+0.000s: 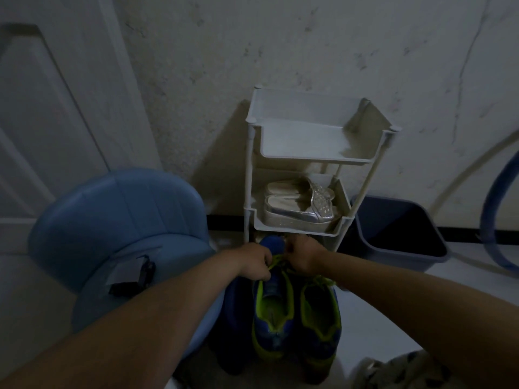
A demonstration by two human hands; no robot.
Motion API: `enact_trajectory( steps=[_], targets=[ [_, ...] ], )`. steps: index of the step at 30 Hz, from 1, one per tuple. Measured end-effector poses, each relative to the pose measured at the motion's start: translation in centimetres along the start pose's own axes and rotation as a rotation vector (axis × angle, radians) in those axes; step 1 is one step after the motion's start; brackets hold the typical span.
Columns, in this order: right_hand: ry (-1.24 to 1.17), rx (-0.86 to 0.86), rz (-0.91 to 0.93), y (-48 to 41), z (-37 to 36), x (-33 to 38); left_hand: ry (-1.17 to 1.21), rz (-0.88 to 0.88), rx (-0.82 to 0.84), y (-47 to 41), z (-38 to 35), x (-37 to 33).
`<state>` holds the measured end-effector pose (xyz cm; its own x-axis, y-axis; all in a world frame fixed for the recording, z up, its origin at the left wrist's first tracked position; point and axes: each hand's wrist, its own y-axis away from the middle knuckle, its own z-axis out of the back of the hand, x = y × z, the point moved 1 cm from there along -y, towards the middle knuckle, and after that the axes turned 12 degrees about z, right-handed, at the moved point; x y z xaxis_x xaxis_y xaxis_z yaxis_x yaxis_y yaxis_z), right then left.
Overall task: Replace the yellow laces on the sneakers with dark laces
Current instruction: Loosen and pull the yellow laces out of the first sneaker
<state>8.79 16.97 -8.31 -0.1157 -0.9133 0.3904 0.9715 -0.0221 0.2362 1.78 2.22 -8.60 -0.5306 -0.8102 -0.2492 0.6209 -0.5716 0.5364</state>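
Floor, yellow lace at left hand

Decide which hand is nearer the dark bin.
Right. The right hand sits just left of the bin; the left hand, also gripping the yellow laces, lies farther left.

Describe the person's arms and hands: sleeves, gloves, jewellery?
The left forearm and right forearm are bare, no sleeve in view. The left hand and right hand wear no gloves; no watch, band or ring shows, though the light is dim.
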Motion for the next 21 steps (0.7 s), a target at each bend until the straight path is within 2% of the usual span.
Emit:
enact_trajectory(
  steps=[3,10,17,21],
  targets=[
    [-0.086,-0.005,0.02,0.1,-0.1,0.2,0.063,-0.008,-0.045,-0.3,-0.1,-0.3],
    [-0.023,0.018,0.165,0.3,0.4,1.2,0.094,0.01,-0.157,-0.6,-0.2,-0.5],
    [0.04,0.084,0.112,0.0,0.6,0.9,0.201,0.007,-0.121,-0.8,-0.4,0.0],
    [0.058,-0.016,0.049,0.1,1.5,0.7,0.192,0.016,-0.099,-0.9,-0.4,-0.1]
  ],
)
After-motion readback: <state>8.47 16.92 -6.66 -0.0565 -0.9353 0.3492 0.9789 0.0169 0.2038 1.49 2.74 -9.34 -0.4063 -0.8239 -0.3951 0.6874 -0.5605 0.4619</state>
